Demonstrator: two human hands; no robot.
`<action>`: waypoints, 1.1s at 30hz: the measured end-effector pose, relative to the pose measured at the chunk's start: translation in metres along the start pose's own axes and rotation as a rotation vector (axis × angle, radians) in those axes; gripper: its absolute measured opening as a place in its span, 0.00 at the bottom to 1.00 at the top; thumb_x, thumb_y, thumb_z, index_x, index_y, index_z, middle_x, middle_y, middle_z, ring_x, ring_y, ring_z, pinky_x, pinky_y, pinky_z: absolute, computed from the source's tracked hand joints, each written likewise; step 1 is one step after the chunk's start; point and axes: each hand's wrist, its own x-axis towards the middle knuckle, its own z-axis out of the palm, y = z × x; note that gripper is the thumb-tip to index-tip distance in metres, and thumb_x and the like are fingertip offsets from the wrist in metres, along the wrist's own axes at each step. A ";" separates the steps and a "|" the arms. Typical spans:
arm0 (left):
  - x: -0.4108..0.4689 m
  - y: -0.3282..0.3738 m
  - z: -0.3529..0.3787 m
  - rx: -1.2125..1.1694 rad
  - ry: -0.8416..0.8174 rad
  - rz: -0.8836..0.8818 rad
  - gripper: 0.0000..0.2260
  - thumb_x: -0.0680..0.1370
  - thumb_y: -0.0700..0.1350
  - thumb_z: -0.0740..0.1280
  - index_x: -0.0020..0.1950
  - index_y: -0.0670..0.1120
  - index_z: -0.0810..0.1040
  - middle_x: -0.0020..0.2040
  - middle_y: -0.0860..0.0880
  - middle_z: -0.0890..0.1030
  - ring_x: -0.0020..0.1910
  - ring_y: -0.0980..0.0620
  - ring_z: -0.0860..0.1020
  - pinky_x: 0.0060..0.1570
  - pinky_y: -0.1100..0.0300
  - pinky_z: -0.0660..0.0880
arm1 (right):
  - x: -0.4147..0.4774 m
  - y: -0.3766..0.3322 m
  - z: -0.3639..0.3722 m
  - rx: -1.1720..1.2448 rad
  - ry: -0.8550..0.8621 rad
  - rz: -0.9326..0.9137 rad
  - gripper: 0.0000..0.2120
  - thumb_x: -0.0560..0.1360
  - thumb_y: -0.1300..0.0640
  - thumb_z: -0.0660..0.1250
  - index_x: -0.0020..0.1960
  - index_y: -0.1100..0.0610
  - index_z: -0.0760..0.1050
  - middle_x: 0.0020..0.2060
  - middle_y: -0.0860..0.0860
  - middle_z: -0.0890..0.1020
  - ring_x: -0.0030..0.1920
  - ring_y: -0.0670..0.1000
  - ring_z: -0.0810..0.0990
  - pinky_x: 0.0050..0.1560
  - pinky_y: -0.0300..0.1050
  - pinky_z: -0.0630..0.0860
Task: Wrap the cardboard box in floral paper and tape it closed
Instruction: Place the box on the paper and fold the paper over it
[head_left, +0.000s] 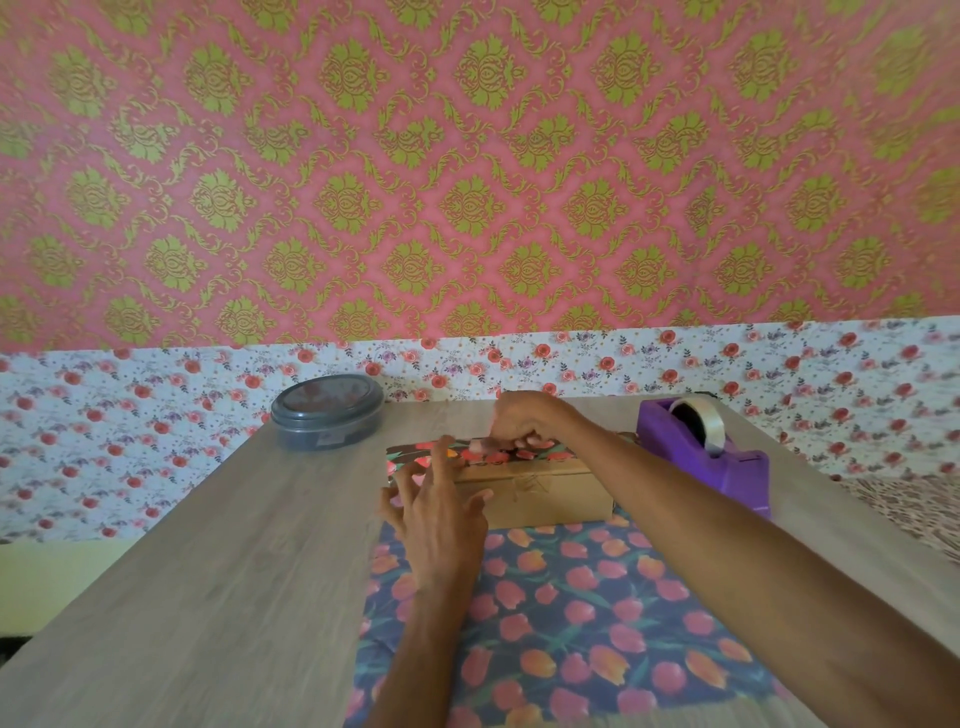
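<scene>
A: Place of the box (540, 493)?

B: On the wooden table (234, 571), about the middle, lying flat on the sheet of paper (571, 613). Brown front side bare, facing the camera, with a thin string bow on it.

A: And the paper?

B: Dark, with pink and orange tulips. Spread flat from the box toward the near edge of the table. Far part folded up and over the top of the box, covering it as a strip.

A: Right hand (524, 415)?

B: Reaching over the box from the right, resting on the top. Fingers curled together, clamped on the folded edge of the paper. Something small and pale just beside the fingertips; cannot tell what, too blurred.

A: Left hand (441, 519)?

B: At the left end of the box. Fingers straight and spread apart, tips touching the paper near the left top corner, thumb against the front side of the box.

A: Other things on the table?

B: Purple tape holder (727, 467) just right of the box, beyond the right forearm, with a roll of tape (701, 421) standing in it. Grey round tub (327, 413) with a lid at the far left, apart from the box.

A: Behind the table?

B: Wall (467, 182) with a pink and green pattern above and a white flower pattern below.
</scene>
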 end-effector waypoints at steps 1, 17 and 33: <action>0.000 0.000 0.002 0.029 -0.007 0.030 0.33 0.70 0.52 0.77 0.72 0.55 0.67 0.62 0.52 0.80 0.70 0.44 0.66 0.67 0.43 0.55 | -0.001 0.000 0.004 0.006 0.029 -0.006 0.15 0.79 0.51 0.66 0.38 0.59 0.71 0.27 0.52 0.68 0.23 0.48 0.61 0.24 0.40 0.59; 0.000 -0.002 0.008 -0.105 -0.051 -0.045 0.38 0.75 0.49 0.73 0.77 0.53 0.52 0.62 0.51 0.78 0.75 0.45 0.57 0.72 0.43 0.49 | -0.022 0.009 0.027 0.179 0.302 -0.154 0.22 0.72 0.45 0.73 0.58 0.59 0.76 0.52 0.55 0.81 0.48 0.56 0.81 0.47 0.47 0.80; 0.000 0.001 0.008 -0.034 -0.066 -0.036 0.36 0.74 0.45 0.74 0.76 0.57 0.58 0.64 0.54 0.77 0.73 0.46 0.60 0.69 0.45 0.52 | -0.037 0.014 0.036 0.197 0.382 -0.162 0.22 0.72 0.48 0.75 0.61 0.56 0.73 0.57 0.52 0.79 0.53 0.55 0.80 0.52 0.48 0.78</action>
